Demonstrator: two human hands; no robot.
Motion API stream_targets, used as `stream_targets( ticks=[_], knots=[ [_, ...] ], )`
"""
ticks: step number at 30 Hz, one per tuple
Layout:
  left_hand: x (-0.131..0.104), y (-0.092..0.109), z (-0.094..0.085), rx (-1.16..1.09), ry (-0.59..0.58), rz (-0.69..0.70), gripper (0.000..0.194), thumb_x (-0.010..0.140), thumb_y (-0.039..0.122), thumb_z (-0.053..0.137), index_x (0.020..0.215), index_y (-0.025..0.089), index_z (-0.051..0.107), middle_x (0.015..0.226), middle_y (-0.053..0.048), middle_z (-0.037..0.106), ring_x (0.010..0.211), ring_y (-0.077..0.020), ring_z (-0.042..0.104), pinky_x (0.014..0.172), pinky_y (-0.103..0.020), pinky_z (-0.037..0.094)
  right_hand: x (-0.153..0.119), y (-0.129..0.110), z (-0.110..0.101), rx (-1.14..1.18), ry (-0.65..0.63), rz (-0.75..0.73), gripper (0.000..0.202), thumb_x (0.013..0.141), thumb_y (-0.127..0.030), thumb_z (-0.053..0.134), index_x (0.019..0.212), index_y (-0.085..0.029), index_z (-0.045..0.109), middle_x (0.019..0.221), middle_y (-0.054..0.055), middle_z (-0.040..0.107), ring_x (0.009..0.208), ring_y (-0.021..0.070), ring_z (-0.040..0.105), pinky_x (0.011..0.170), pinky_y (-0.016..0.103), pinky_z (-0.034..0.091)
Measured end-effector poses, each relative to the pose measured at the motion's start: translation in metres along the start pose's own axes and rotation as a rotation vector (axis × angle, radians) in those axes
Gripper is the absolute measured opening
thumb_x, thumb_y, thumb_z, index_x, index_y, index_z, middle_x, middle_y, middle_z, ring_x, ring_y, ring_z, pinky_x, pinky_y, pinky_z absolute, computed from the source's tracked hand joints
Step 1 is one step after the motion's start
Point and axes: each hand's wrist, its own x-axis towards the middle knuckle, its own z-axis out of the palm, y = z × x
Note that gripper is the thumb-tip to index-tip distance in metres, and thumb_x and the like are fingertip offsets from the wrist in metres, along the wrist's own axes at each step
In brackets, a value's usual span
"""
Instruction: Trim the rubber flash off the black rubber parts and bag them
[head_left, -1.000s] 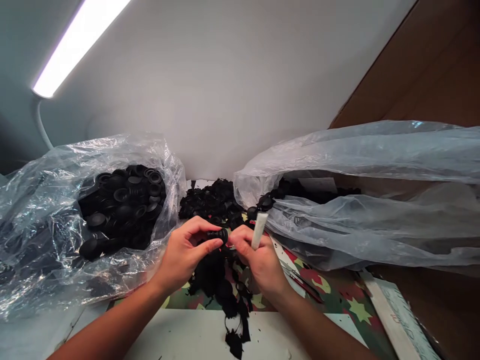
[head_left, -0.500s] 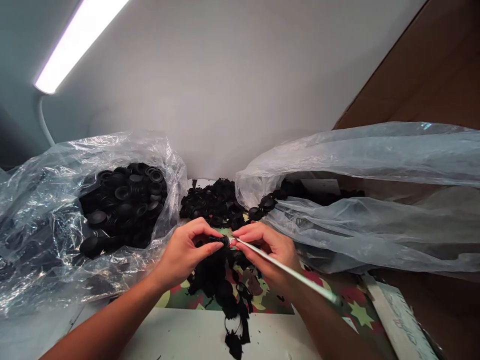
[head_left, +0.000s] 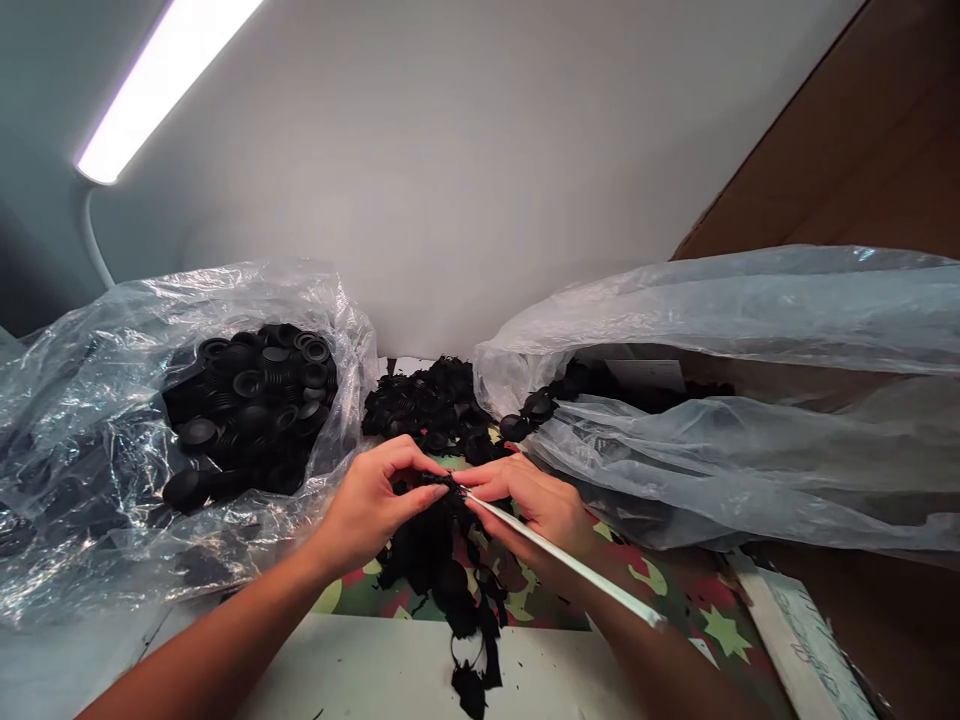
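At centre | left hand (head_left: 373, 497) pinching part (head_left: 436, 480) | right hand (head_left: 546, 506) gripping slanted tool (head_left: 574, 563)

The part (head_left: 444, 482) is small, black and partly hidden, pinched in the left hand (head_left: 367, 500) with one end turned toward the right hand (head_left: 540, 500). The tool (head_left: 564, 557) in the right hand is long, slim, straight and whitish. It slants down to the right, its narrow tip at the part's end; exact contact is too small to tell.
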Motion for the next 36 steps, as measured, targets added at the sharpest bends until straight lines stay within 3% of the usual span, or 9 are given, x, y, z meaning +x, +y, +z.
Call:
stream_targets(
  ticks=[6, 9, 14, 29, 36],
  knots=[
    [-0.001, 0.001, 0.002, -0.013, -0.017, -0.012, 0.007, 0.079, 0.019, 0.072, 0.081, 0.022, 0.078, 0.073, 0.001, 0.065, 0.068, -0.0133, 0.056, 0.062, -0.024, 0.041, 0.000, 0.002, 0.013, -0.199, 0.098, -0.116, 0.017, 0.099, -0.011, 0.050, 0.089, -0.022, 0.059, 0.090, 0.007, 0.077, 0.082, 0.0192, 0.073, 0.076, 0.037, 0.051],
    [-0.001, 0.000, 0.003, -0.030, -0.057, -0.023, 0.007, 0.078, 0.019, 0.072, 0.081, 0.022, 0.078, 0.075, 0.001, 0.066, 0.068, -0.0132, 0.057, 0.062, -0.024, 0.042, 0.001, 0.002, 0.010, -0.284, 0.130, 0.004, 0.016, 0.099, -0.012, 0.051, 0.090, -0.022, 0.061, 0.092, 0.008, 0.077, 0.082, 0.0209, 0.071, 0.078, 0.038, 0.051],
    [0.000, -0.003, 0.004, 0.017, -0.055, -0.049, 0.008, 0.078, 0.019, 0.072, 0.082, 0.022, 0.078, 0.074, 0.001, 0.066, 0.068, -0.0135, 0.057, 0.062, -0.024, 0.042, 0.001, -0.007, -0.001, -0.005, -0.003, 0.201, 0.010, 0.095, -0.019, 0.060, 0.087, -0.024, 0.064, 0.106, 0.005, 0.077, 0.093, 0.0213, 0.072, 0.081, 0.034, 0.056],
    [0.000, 0.003, 0.003, 0.078, -0.070, -0.061, 0.011, 0.076, 0.015, 0.070, 0.080, 0.022, 0.078, 0.072, 0.002, 0.067, 0.068, -0.0142, 0.057, 0.063, -0.025, 0.042, 0.001, -0.007, 0.004, -0.030, -0.038, 0.015, 0.012, 0.095, -0.014, 0.058, 0.088, -0.024, 0.062, 0.100, 0.006, 0.079, 0.087, 0.0209, 0.074, 0.079, 0.037, 0.054],
    [-0.002, 0.001, 0.005, 0.059, -0.059, -0.076, 0.010, 0.076, 0.016, 0.070, 0.079, 0.022, 0.078, 0.072, 0.002, 0.067, 0.069, -0.0143, 0.058, 0.063, -0.025, 0.042, -0.004, -0.004, 0.018, -0.218, -0.013, -0.143, 0.018, 0.097, -0.008, 0.052, 0.087, -0.021, 0.057, 0.089, 0.008, 0.077, 0.082, 0.0195, 0.073, 0.073, 0.036, 0.049]
  ],
)
